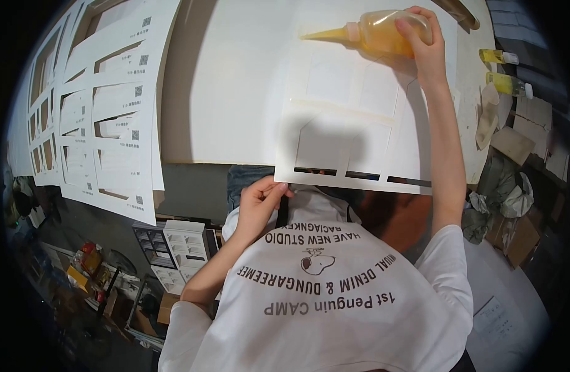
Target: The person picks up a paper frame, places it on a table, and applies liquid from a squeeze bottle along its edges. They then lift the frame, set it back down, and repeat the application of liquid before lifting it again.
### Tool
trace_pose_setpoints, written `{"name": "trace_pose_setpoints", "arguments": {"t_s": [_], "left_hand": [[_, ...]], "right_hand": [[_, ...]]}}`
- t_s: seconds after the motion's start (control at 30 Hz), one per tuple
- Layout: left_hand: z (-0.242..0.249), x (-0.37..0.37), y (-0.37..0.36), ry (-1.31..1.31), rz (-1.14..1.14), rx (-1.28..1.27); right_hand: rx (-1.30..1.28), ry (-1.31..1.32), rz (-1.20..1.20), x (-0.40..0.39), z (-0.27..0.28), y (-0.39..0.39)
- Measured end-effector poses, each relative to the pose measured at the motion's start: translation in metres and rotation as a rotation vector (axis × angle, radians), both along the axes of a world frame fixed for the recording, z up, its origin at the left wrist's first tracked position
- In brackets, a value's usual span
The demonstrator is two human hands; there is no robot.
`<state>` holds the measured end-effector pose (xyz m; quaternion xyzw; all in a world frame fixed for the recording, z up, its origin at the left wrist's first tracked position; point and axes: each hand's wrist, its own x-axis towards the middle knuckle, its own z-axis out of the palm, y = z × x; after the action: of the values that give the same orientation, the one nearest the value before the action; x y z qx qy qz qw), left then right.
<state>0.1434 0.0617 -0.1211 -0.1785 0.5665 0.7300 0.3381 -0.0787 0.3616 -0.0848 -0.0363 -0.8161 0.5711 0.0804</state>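
Observation:
My right hand (429, 54) is wrapped round a clear squeeze bottle (379, 36) of yellow liquid. The bottle lies on its side in the air, its long tapered nozzle pointing left over a white die-cut card sheet (334, 139). Faint panel outlines and slots near the front edge mark that sheet, and a shadow falls across it. At the sheet's near left corner, which juts past the table edge, my left hand (258, 203) pinches the rim between thumb and fingers.
Stacked printed cut-out sheets (111, 124) overhang the white table (235, 93) at the left. Two small yellow bottles (505, 84) stand or lie at the right edge. Boxes and bags (511, 192) crowd the right side; white trays (186, 245) sit lower left.

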Motion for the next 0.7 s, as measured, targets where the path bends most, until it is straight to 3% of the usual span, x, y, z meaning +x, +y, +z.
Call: {"name": "trace_pose_setpoints", "arguments": {"t_s": [0.37, 0.7], "left_hand": [[-0.002, 0.001, 0.001, 0.029, 0.001, 0.010], [-0.003, 0.004, 0.002, 0.007, 0.027, 0.050]], "right_hand": [[0.010, -0.038, 0.132, 0.078, 0.011, -0.027], [-0.120, -0.229, 0.224, 0.153, 0.024, -0.051]]}}
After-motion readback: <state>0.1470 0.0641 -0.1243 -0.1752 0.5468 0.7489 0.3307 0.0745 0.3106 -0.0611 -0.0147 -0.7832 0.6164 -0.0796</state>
